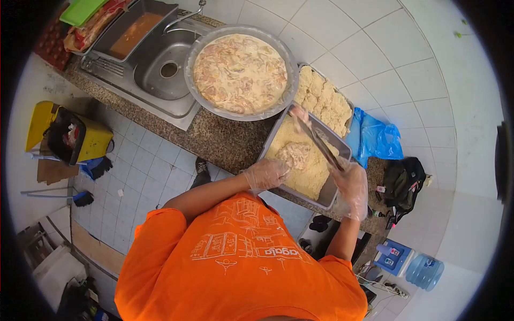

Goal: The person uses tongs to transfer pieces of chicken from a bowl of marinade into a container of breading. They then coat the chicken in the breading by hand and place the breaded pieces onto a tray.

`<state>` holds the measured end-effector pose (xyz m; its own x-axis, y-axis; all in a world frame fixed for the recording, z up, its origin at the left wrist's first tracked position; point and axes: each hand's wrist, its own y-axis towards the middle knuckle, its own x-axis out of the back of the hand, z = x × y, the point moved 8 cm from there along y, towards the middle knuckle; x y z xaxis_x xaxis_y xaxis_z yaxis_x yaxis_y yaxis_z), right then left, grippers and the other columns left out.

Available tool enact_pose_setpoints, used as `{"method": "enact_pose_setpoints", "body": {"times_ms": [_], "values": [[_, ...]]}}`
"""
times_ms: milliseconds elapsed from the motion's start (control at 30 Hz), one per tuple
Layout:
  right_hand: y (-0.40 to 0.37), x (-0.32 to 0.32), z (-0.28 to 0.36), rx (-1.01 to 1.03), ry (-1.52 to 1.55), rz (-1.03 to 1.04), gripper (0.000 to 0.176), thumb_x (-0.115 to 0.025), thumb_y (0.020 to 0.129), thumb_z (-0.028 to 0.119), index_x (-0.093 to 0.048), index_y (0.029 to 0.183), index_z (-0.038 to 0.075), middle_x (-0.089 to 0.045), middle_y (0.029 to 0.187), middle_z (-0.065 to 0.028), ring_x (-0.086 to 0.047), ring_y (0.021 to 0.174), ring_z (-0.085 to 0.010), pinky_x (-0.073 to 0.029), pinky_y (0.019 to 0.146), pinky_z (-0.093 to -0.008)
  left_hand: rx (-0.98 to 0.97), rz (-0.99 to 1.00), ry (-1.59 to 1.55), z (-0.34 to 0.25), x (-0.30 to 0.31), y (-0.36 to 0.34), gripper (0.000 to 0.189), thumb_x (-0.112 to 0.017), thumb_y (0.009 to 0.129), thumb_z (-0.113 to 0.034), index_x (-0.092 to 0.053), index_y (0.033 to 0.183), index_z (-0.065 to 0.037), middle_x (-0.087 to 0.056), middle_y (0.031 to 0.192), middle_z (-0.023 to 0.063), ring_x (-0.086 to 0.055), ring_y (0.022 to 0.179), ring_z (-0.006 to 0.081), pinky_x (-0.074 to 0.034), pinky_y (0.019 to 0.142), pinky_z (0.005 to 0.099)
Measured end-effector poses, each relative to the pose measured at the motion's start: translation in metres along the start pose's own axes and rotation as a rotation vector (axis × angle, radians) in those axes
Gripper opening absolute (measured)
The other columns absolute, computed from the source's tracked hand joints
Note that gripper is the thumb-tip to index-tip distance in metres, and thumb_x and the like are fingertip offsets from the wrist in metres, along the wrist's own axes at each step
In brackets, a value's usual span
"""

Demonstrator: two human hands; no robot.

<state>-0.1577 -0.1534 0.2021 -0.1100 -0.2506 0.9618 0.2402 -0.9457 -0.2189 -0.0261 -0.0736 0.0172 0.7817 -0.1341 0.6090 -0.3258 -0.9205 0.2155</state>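
My left hand (266, 175), in a clear plastic glove, is at the near left edge of a grey tub (271, 140) of pale crumbs. Its fingertips touch a crumb-covered piece of meat (295, 155) lying on the crumbs. My right hand (349, 184), also gloved, is closed round metal tongs (319, 143) that reach across the tub. At the far end of the tongs is a pink piece of raw meat (299, 113). A large round basin (188, 75) of meat in creamy liquid stands just beyond the tub, to the left.
Behind the tub is a tray of coated pieces (326, 101), with a blue plastic bag (377, 138) to its right. A steel sink (166, 91) and a grey container (150, 8) are at the left. A black bag (402, 184) lies on the right counter.
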Motion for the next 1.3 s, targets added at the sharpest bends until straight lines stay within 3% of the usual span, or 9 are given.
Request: {"method": "enact_pose_setpoints", "body": {"times_ms": [100, 167, 300, 467, 733, 800, 900, 1100, 1300], "values": [[-0.023, 0.031, -0.035, -0.088, -0.243, 0.024, 0.037, -0.074, 0.078, 0.039, -0.071, 0.1, 0.009, -0.068, 0.082, -0.0197, -0.067, 0.082, -0.0364, -0.053, 0.073, -0.0435, -0.08, -0.113, -0.068, -0.026, -0.016, 0.029, 0.033, -0.05, 0.096, -0.028, -0.061, 0.081, -0.001, -0.063, 0.078, 0.0213, -0.062, 0.076, 0.0396, -0.049, 0.072, 0.049], [-0.026, 0.023, -0.019, 0.117, -0.421, -0.097, 0.035, -0.072, 0.079, 0.037, -0.069, 0.099, 0.008, -0.068, 0.083, -0.0198, -0.066, 0.082, -0.0376, -0.052, 0.073, -0.045, -0.015, -0.035, -0.067, -0.013, -0.008, 0.016, 0.031, -0.05, 0.096, -0.027, -0.061, 0.08, -0.002, -0.062, 0.077, 0.021, -0.062, 0.076, 0.0396, -0.049, 0.071, 0.0492], [0.01, 0.017, 0.028, 0.062, -0.421, -0.045, 0.032, -0.07, 0.081, 0.035, -0.065, 0.098, 0.009, -0.067, 0.082, -0.0184, -0.065, 0.081, -0.0379, -0.05, 0.072, -0.0469, -0.05, -0.054, -0.017, -0.009, -0.001, 0.007, 0.031, -0.05, 0.095, -0.027, -0.061, 0.08, -0.003, -0.062, 0.077, 0.0203, -0.062, 0.075, 0.0392, -0.049, 0.069, 0.0488], [0.057, -0.021, 0.137, 0.552, -0.271, -0.09, 0.023, -0.064, 0.084, 0.026, -0.063, 0.087, 0.003, -0.066, 0.079, -0.0178, -0.064, 0.083, -0.0383, -0.049, 0.072, -0.0478, 0.001, 0.066, 0.043, -0.006, -0.008, 0.007, 0.028, -0.049, 0.093, -0.027, -0.059, 0.08, -0.004, -0.062, 0.078, 0.018, -0.062, 0.074, 0.0382, -0.05, 0.07, 0.0479], [0.105, -0.097, 0.11, 0.674, -0.163, -0.234, 0.019, -0.068, 0.079, 0.017, -0.061, 0.075, 0.0, -0.064, 0.074, -0.0173, -0.065, 0.073, -0.0308, -0.048, 0.062, -0.0433, -0.106, -0.051, 0.046, -0.003, -0.011, 0.003, 0.033, -0.044, 0.096, -0.029, -0.059, 0.082, -0.003, -0.06, 0.073, 0.019, -0.061, 0.07, 0.0377, -0.049, 0.065, 0.0487], [0.132, -0.135, 0.055, 0.394, 0.088, 0.206, 0.019, -0.073, 0.077, 0.018, -0.066, 0.077, 0.0, -0.065, 0.07, -0.0157, -0.062, 0.065, -0.0278, -0.047, 0.058, -0.0398, -0.1, -0.022, 0.041, -0.006, -0.011, 0.004, 0.034, -0.044, 0.096, -0.029, -0.059, 0.082, -0.002, -0.06, 0.073, 0.0191, -0.061, 0.07, 0.038, -0.049, 0.066, 0.0492], [0.085, -0.101, 0.049, 0.02, 0.447, 0.379, 0.021, -0.075, 0.079, 0.015, -0.068, 0.082, -0.005, -0.065, 0.069, -0.0108, -0.06, 0.061, -0.0155, -0.043, 0.052, -0.0304, 0.003, 0.076, 0.057, -0.004, -0.01, 0.006, 0.032, -0.047, 0.095, -0.028, -0.059, 0.08, -0.002, -0.06, 0.072, 0.0194, -0.061, 0.071, 0.0385, -0.049, 0.069, 0.0489], [0.02, -0.064, 0.001, -0.235, 1.016, 0.109, 0.025, -0.079, 0.075, 0.006, -0.063, 0.089, -0.005, -0.062, 0.075, -0.0033, -0.052, 0.055, -0.0093, -0.041, 0.048, -0.0222, -0.053, -0.089, -0.022, -0.009, -0.001, 0.005, 0.028, -0.052, 0.093, -0.025, -0.059, 0.079, -0.001, -0.059, 0.072, 0.0201, -0.061, 0.072, 0.0388, -0.049, 0.07, 0.0476], [-0.026, -0.038, -0.068, -0.278, 0.8, 0.169, 0.018, -0.074, 0.077, 0.007, -0.071, 0.091, -0.003, -0.061, 0.066, 0.0003, -0.053, 0.057, -0.0069, -0.041, 0.052, -0.0239, -0.057, -0.122, 0.027, -0.008, -0.002, 0.005, 0.029, -0.052, 0.095, -0.024, -0.058, 0.079, -0.001, -0.059, 0.073, 0.0198, -0.061, 0.072, 0.0389, -0.049, 0.069, 0.0481]]}}
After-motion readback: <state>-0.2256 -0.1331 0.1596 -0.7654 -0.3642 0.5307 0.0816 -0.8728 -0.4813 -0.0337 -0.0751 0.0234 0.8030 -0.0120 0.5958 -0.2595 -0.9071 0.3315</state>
